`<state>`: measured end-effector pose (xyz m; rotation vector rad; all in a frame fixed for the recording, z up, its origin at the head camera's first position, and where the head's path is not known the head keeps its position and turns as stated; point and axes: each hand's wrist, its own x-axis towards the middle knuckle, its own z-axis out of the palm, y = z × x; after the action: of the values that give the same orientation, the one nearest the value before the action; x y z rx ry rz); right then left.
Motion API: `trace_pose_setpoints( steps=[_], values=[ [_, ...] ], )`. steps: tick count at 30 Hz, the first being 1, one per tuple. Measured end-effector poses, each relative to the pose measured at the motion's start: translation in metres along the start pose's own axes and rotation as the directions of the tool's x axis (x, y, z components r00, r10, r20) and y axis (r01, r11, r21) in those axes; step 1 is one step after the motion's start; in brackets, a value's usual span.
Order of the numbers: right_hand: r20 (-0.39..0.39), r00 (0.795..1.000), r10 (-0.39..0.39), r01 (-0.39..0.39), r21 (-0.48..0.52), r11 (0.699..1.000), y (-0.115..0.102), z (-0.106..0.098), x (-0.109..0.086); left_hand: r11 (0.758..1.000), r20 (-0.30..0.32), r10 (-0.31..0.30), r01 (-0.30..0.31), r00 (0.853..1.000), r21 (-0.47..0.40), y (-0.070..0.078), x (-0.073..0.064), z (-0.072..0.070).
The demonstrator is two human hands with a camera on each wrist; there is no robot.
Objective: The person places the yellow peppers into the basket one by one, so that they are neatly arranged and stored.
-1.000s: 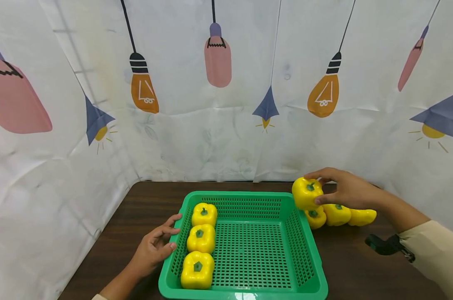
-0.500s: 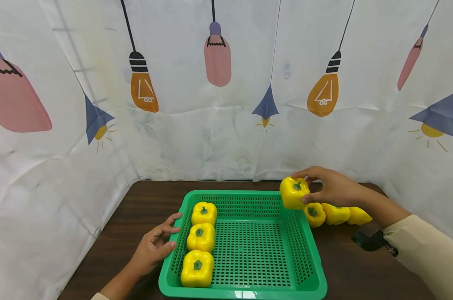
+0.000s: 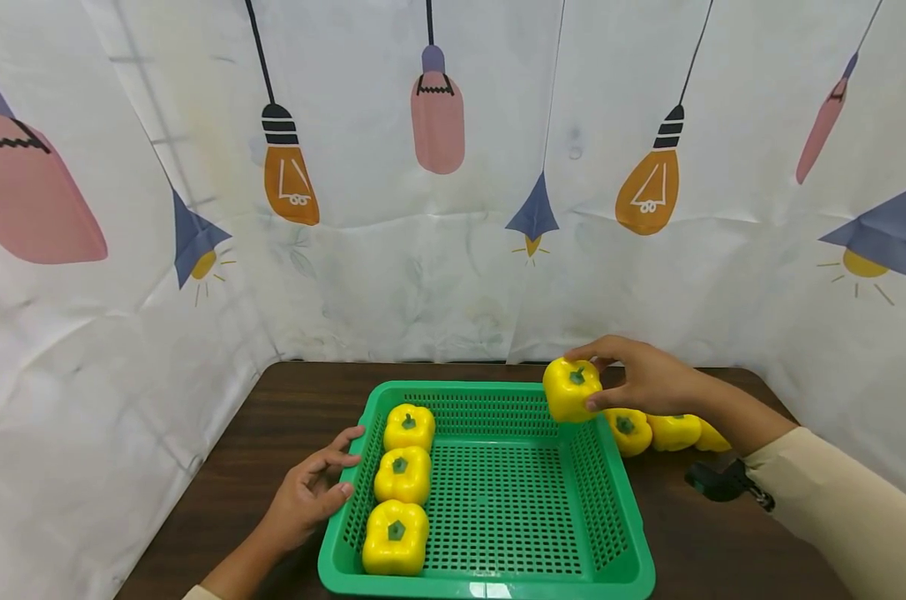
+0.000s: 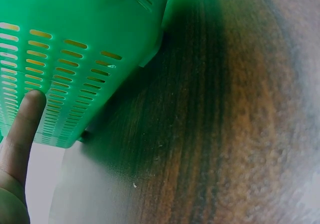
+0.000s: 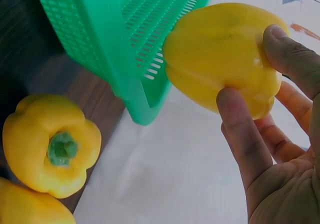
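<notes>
My right hand (image 3: pixel 643 375) pinches a yellow bell pepper (image 3: pixel 567 396) between thumb and fingers, over the far right corner of a green plastic basket (image 3: pixel 490 588). In the right wrist view the held pepper (image 5: pixel 220 54) lies sideways in the fingers, overlapping the rim. On the basket's left side, my left hand (image 3: pixel 310 490) rests with loosely bent fingers at the rim; the left wrist view has one finger (image 4: pixel 22 129) against the slotted outer wall. Three yellow bell peppers stand in a row along the inside left: back (image 3: pixel 415 437), middle (image 3: pixel 415 483) and front (image 3: pixel 381 554).
Outside the basket's right wall, three more yellow bell peppers lie in a row: the nearest to it (image 3: pixel 628 442), a middle one (image 3: pixel 676 435) and one partly behind the right forearm (image 3: pixel 711 439). A patterned white curtain (image 3: pixel 422 292) hangs behind the dark wooden table (image 3: pixel 227 492).
The right hand has carried its bell pepper leftward, from above the peppers outside to over the basket's far right corner. The left hand and the basket have stayed in place.
</notes>
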<state>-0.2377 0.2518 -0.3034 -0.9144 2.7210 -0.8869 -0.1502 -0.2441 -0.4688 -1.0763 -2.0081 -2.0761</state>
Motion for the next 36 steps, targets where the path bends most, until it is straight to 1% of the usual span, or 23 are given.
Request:
trace_pose_setpoints(
  steps=[8,18,30,36],
  values=[
    [0.011,0.999,-0.044,0.044,-0.004,0.999,-0.005,0.008,0.007,1.000,0.001,0.001,-0.001,1.000,0.017,0.000,0.000,0.000],
    [0.042,0.997,-0.061,0.059,0.044,0.997,-0.007,0.019,0.018,0.999,0.000,0.002,-0.002,1.000,0.033,-0.003,-0.001,0.000],
    [0.065,0.995,-0.080,0.072,0.113,0.991,-0.017,0.033,0.034,1.000,-0.001,0.006,-0.006,1.000,0.025,-0.003,-0.001,0.000],
    [0.070,0.994,-0.089,0.082,0.102,0.991,-0.024,0.040,0.043,1.000,-0.008,0.008,-0.007,1.000,0.028,-0.003,-0.001,0.000]
  ],
)
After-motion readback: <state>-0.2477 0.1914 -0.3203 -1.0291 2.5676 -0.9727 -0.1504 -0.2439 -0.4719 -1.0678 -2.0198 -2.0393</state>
